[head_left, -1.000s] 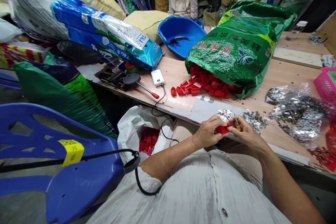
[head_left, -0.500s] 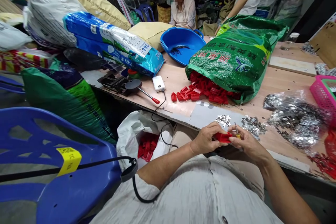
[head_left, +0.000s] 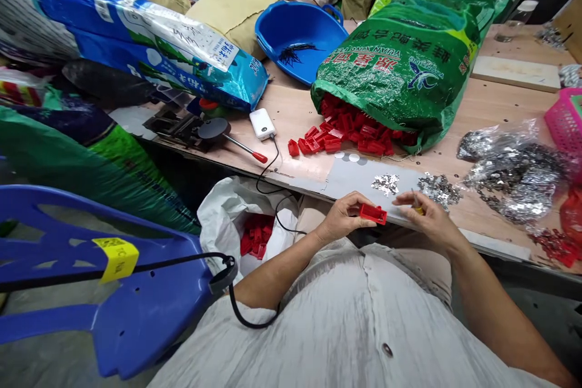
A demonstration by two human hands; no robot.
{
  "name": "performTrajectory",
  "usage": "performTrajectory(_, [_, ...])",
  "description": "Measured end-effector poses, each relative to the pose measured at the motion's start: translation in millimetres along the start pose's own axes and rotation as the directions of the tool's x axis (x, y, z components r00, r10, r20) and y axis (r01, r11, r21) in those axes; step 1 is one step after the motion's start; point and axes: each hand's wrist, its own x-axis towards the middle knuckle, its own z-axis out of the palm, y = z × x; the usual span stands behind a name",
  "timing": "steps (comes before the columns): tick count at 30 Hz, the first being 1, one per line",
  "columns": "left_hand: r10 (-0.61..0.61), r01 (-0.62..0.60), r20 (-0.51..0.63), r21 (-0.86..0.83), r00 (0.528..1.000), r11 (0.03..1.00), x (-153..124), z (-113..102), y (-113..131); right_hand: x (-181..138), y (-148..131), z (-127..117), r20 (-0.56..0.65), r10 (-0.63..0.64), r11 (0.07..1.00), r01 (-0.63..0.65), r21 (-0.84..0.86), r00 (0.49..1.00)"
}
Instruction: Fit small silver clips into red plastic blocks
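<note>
left fingers [head_left: 352, 213] pinching red clip [head_left: 373, 213]; right fingers [head_left: 411, 201] gripping tool [head_left: 417, 207]

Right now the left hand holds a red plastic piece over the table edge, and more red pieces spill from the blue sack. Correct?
Not quite. The head view shows the left hand holding the red plastic piece at the table edge, but the loose red pieces spill from the green sack, not the blue one.
</note>
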Motion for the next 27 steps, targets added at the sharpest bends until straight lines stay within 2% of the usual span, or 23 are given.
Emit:
performTrajectory(1, [-0.040,0.039,-0.018,-0.040,0.999,0.998,-0.2,-1.5,0.1,3.4,1.9,-5.5,-0.078,-0.021,0.992,0.012,-0.125,0.997])
performTrajectory(3, [-0.094,0.089,-0.050,-0.090,0.994,0.992,-0.3,-4.5,0.8,10.3,5.2,-12.6,-0.151,-0.066,0.939,0.010,-0.344,0.986])
performTrajectory(6, [-0.122,0.108,-0.089,-0.152,0.989,0.983,-0.5,-7.5,2.9,19.4,7.0,-10.1,-0.103,-0.152,0.827,0.069,-0.559,0.983])
performTrajectory(10, [-0.144,0.113,-0.114,-0.239,0.983,0.964,-1.3,-8.4,6.4,29.6,4.6,6.9,-0.026,-0.221,0.667,0.131,-0.734,0.975])
performTrajectory(17, [-0.195,0.149,-0.144,-0.280,0.970,0.948,-1.7,-9.9,7.6,40.0,-2.1,27.2,-0.083,-0.187,0.522,0.027,-0.853,0.979])
performTrajectory(27, [-0.174,0.131,-0.166,-0.243,0.971,0.961,3.6,-12.8,19.2,44.1,-0.9,33.1,-0.098,-0.142,0.551,-0.003,-0.835,0.985])
